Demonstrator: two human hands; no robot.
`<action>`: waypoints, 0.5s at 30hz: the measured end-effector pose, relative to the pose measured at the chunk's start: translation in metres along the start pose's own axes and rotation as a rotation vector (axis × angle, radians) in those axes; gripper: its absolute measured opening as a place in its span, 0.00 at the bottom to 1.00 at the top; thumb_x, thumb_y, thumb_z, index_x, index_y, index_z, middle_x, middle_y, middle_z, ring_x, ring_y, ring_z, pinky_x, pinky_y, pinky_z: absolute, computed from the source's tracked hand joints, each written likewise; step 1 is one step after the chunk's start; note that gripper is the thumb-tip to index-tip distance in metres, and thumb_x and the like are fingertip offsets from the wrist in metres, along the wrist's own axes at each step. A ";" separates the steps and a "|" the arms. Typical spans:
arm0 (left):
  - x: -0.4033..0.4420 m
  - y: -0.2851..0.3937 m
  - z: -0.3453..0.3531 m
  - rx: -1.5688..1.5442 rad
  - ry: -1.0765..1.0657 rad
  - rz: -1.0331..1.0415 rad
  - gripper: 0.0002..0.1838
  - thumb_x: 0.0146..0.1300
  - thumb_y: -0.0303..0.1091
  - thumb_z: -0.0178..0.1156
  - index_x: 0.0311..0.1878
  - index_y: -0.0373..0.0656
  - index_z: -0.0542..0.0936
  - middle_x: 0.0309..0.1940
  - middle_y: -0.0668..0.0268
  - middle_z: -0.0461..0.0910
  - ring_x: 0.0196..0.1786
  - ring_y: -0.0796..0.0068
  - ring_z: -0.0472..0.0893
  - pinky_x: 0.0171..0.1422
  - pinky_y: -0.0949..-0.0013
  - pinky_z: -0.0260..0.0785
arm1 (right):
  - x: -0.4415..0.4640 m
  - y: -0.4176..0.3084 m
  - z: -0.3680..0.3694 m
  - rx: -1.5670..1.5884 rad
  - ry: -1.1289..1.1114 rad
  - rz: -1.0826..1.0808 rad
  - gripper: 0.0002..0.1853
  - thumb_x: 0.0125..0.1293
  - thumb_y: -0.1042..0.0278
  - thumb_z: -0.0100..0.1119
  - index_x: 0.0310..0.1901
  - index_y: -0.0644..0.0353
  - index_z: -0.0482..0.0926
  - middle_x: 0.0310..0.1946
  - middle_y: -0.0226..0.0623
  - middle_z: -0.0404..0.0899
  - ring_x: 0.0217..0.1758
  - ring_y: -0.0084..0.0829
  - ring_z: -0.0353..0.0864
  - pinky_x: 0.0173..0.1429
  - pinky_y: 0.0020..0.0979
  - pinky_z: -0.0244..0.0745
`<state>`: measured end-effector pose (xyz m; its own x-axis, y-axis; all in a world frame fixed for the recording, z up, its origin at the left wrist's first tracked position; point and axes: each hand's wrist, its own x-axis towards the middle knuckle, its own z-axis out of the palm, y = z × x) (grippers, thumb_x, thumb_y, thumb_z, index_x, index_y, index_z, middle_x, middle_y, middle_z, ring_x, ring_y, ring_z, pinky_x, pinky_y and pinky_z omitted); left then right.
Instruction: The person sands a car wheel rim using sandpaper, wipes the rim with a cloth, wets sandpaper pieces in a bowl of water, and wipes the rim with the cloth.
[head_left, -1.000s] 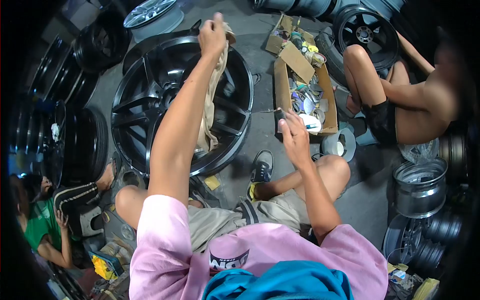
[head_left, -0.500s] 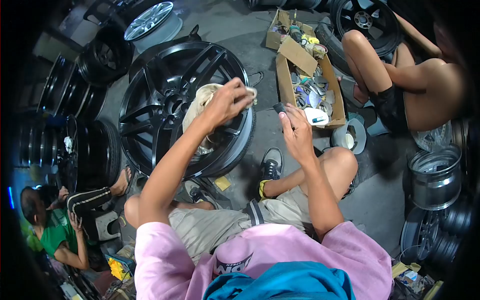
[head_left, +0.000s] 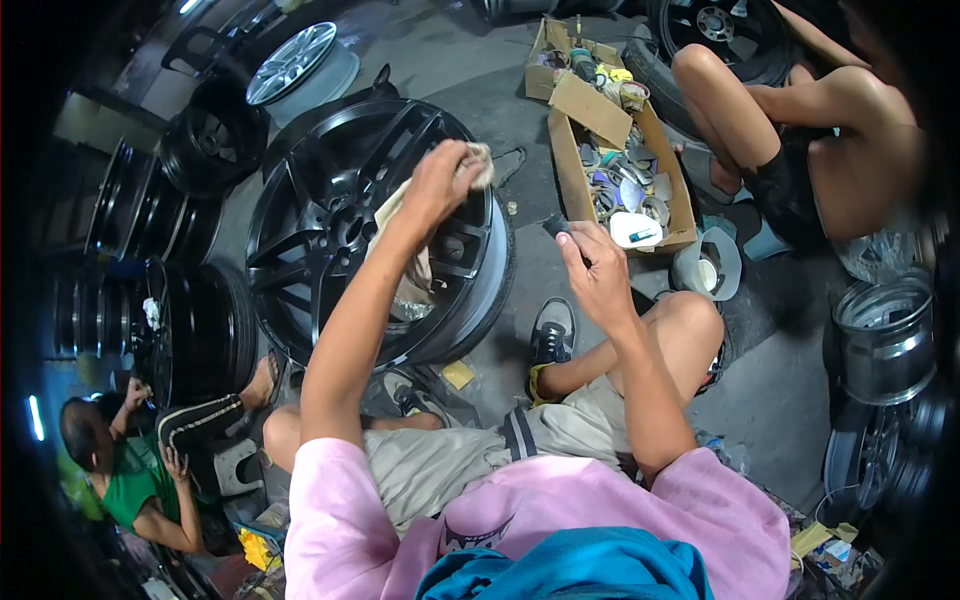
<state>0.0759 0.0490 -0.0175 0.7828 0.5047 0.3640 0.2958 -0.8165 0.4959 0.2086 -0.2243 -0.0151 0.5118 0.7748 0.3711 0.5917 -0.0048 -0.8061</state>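
Observation:
A large black wheel rim (head_left: 300,235) lies on a tire in front of me, its spokes facing up. Over the right part of the rim is my left hand (head_left: 440,185), its fingers closed on a beige cloth (head_left: 418,268) that hangs down across the spokes. My right hand (head_left: 597,265) is raised right of the rim, thumb and fingers pinching a small dark block (head_left: 556,226). Just beyond that hand is a white lid (head_left: 636,231) with a small teal item on it, at the near end of a cardboard box (head_left: 570,170).
The box holds several sanding scraps and discs. A translucent bucket (head_left: 708,264) stands beside it. One person (head_left: 770,140) sits at the right by a black rim; another in a green shirt (head_left: 140,480) is at the lower left. Rims (head_left: 884,335) are stacked on both sides.
My left hand came down from the rim's far edge with the cloth, then shifted slightly left. My right hand still pinches the dark block. The whole view has shifted a little.

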 end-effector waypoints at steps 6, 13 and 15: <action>0.050 -0.042 -0.001 0.380 0.163 -0.149 0.13 0.72 0.37 0.63 0.53 0.43 0.78 0.50 0.50 0.81 0.53 0.41 0.83 0.56 0.44 0.77 | 0.006 -0.007 -0.006 0.018 0.010 0.072 0.14 0.78 0.67 0.60 0.46 0.73 0.85 0.43 0.52 0.85 0.45 0.55 0.84 0.56 0.41 0.80; 0.029 -0.018 0.005 0.392 0.217 -0.168 0.28 0.66 0.56 0.71 0.63 0.52 0.82 0.60 0.54 0.76 0.67 0.48 0.74 0.68 0.45 0.68 | 0.007 0.002 -0.003 0.392 -0.028 0.509 0.19 0.84 0.58 0.56 0.41 0.66 0.84 0.33 0.35 0.85 0.33 0.29 0.79 0.44 0.32 0.78; 0.025 -0.025 0.007 0.400 0.164 -0.190 0.40 0.63 0.71 0.69 0.71 0.55 0.81 0.73 0.44 0.69 0.78 0.38 0.65 0.79 0.39 0.60 | 0.007 0.010 0.000 0.556 -0.032 0.563 0.20 0.85 0.54 0.54 0.43 0.64 0.85 0.34 0.33 0.85 0.34 0.25 0.80 0.43 0.30 0.79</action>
<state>0.0919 0.0804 -0.0262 0.6068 0.6674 0.4317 0.6385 -0.7328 0.2352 0.2178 -0.2191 -0.0202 0.6187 0.7674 -0.1679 -0.1533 -0.0917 -0.9839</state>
